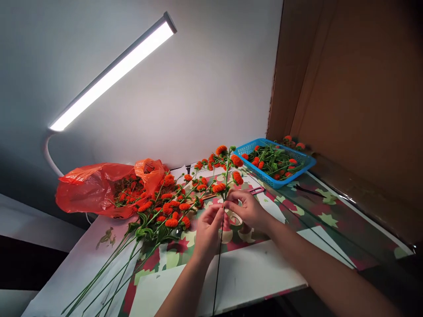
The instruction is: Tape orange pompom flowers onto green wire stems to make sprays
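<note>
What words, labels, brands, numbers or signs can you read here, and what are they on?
None that I can read.
The lamp, bag, basket and held flowers show no lettering.
The patterned cover bears shapes such as stars, not words.
The brown mark at left is too unclear to make out.

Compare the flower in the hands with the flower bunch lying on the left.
The held flower stands nearly upright in the left hand and right hand; the flower bunch lies slanted on the table. The held flower is a single stem; the flower bunch has several. Both have orange blooms.
</note>
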A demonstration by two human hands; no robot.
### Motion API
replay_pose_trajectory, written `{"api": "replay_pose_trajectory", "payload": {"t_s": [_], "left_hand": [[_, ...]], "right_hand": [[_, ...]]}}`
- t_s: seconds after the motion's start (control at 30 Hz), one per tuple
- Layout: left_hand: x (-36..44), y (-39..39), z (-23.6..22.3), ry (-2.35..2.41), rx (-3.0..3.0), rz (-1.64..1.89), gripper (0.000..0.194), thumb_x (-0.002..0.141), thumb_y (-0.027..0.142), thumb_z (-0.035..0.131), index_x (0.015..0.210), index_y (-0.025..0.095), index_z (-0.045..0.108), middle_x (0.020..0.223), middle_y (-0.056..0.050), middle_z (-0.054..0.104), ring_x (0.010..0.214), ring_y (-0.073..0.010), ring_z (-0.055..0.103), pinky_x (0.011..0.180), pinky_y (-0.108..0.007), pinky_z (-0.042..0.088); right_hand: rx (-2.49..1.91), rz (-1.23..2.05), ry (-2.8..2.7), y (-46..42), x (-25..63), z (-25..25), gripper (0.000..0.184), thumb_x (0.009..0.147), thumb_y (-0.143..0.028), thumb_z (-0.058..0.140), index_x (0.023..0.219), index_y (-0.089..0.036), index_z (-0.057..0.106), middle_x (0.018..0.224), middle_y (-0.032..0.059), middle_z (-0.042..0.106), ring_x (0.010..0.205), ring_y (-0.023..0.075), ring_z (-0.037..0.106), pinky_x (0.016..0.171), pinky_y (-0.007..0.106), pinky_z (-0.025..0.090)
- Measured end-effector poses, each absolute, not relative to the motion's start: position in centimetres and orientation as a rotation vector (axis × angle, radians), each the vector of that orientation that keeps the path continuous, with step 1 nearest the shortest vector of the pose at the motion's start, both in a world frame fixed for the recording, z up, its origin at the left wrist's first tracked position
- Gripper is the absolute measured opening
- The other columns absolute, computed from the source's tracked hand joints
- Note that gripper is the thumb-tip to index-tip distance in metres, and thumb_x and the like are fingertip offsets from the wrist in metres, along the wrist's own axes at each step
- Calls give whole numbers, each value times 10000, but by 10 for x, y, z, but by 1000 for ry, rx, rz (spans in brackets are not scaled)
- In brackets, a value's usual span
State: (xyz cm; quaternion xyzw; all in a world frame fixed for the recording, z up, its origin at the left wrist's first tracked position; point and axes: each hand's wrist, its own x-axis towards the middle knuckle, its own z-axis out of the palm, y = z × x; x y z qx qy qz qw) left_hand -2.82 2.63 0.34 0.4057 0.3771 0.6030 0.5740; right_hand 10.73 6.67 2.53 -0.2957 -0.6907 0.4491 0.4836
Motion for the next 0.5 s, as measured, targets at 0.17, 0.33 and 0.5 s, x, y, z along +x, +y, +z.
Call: {"api": "replay_pose_trajectory", "payload": {"t_s": [0.17, 0.33, 0.5], "left_hand": [[-39, 31, 25, 1037, 1437, 1627, 469, 740, 207, 667, 1192, 270, 557, 1265, -79, 514, 1070, -194, 532, 888, -306, 461], [-45, 34, 27, 1112, 1605, 1668, 252, 704, 191, 689, 954, 226, 688, 1013, -82, 607, 953, -216, 577, 789, -316, 500], [-39, 28, 18, 1215, 1551, 1886, 198, 647, 181, 738, 827, 240, 684, 957, -68, 611, 1000, -230, 554, 802, -323, 485]], "right_hand": [[-716, 1190, -1770, 67, 109, 25, 269, 807, -350, 584, 614, -169, 536, 689, -1, 501, 676, 134, 472, 647, 260, 362], [-702, 1251, -1797, 65, 107, 25, 287, 800, -403, 587, 637, -169, 564, 697, 6, 509, 666, 137, 480, 625, 258, 373], [-675, 1261, -1802, 65, 105, 23, 313, 804, -422, 576, 624, -167, 566, 696, 8, 511, 661, 134, 473, 612, 254, 375]]}}
